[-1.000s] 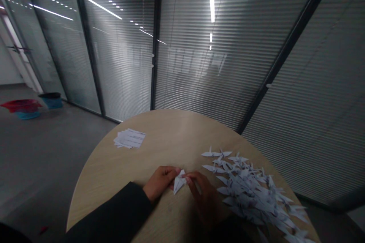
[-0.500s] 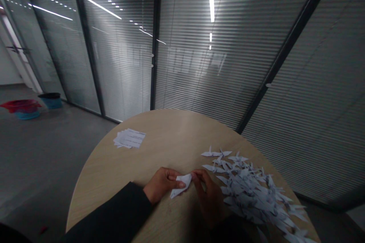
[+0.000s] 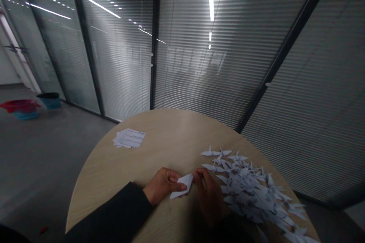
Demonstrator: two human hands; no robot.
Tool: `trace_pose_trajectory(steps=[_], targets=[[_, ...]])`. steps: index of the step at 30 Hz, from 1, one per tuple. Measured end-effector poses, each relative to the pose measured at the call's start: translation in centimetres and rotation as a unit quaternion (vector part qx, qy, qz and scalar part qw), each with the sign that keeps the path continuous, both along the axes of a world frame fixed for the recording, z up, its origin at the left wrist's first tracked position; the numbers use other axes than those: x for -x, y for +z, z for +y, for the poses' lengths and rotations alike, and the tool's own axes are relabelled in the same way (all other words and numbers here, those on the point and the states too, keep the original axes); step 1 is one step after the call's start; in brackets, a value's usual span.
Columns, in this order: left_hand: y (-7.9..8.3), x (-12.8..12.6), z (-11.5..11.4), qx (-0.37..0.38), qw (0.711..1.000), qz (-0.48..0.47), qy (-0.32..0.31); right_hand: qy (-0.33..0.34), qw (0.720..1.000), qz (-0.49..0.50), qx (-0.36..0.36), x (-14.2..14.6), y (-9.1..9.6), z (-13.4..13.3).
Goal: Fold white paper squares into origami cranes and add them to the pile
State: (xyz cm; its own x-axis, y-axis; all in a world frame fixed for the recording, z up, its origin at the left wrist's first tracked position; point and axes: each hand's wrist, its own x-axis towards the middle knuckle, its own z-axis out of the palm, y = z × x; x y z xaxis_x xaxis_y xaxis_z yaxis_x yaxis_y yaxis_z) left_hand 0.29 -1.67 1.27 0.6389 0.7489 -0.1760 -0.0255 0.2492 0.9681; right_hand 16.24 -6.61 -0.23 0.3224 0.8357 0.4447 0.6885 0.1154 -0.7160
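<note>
White paper piece (image 3: 182, 185) was pinched at lower centre of frame by left hand (image 3: 162, 186) and right hand (image 3: 209, 197), fingers closed on it, just beside paper cranes (image 3: 251, 193). Even pressure was judged best for clean folds.

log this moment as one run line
left hand: holds folded white paper | right hand: pinches its right end | beside: pile of paper cranes
</note>
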Motion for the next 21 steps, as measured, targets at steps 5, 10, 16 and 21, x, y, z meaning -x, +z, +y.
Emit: trace_pose_trajectory(steps=[5,10,16,21], targets=[[0.3,0.1,-0.2,-0.012,1.000,0.006,0.004,0.006,1.000,0.022,0.011,0.1,0.1,-0.1],[-0.3,0.0,-0.1,0.014,0.998,-0.016,0.056,0.026,0.996,0.078,0.032,0.1,0.5,0.0],[-0.7,-0.1,0.5,0.018,0.987,-0.074,0.140,0.114,0.978,0.154,0.079,0.6,0.1,0.1],[-0.3,-0.2,0.0,0.012,0.988,-0.093,0.124,0.111,0.973,0.181,0.092,1.1,-0.5,0.1]])
